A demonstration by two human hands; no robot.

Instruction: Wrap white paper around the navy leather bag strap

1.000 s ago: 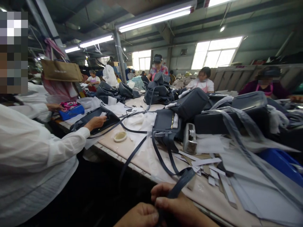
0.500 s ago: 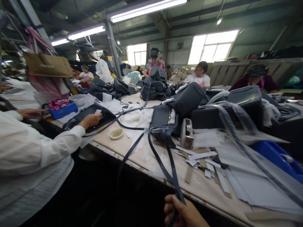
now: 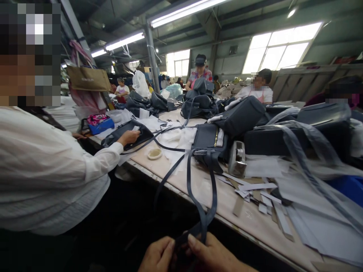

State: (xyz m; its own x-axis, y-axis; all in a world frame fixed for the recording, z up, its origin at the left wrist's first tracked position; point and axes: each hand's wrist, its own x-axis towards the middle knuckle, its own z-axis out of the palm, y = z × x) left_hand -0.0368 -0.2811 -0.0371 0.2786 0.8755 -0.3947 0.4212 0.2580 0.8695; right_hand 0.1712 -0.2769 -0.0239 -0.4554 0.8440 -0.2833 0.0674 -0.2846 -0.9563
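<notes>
Fingers [image 3: 195, 241] of both our hands close on the dark blue strap [image 3: 211, 189] at the bottom edge of the view, just below the table's near edge. Our left hand [image 3: 157, 257] pinches it from one side and our right hand [image 3: 212, 255] from the other, the two hands touching or nearly so. What the fingertips do underneath is hidden from us.

From our grip the strap rises in a narrow loop, crosses the edge of the worktable [image 3: 227, 196] and joins the blue handbag [image 3: 208, 141] lying flat among white paper. A second length of strap hangs off the table to the left of the loop.

To do this well, we judge that we should keep the strap flat between the pads, with no twist carried up the loop, and hold light tension so the handbag does not slide toward the edge. The paper strips [image 3: 255, 192] lie just beside the strap's path, so we should lift and not drag.

A metal tape dispenser [image 3: 236, 158] stands just right of the handbag. A small round dish [image 3: 155, 153] sits to its left. A co-worker's hand [image 3: 129, 136] in a white sleeve rests on another dark bag [image 3: 126, 130], well apart from ours.
</notes>
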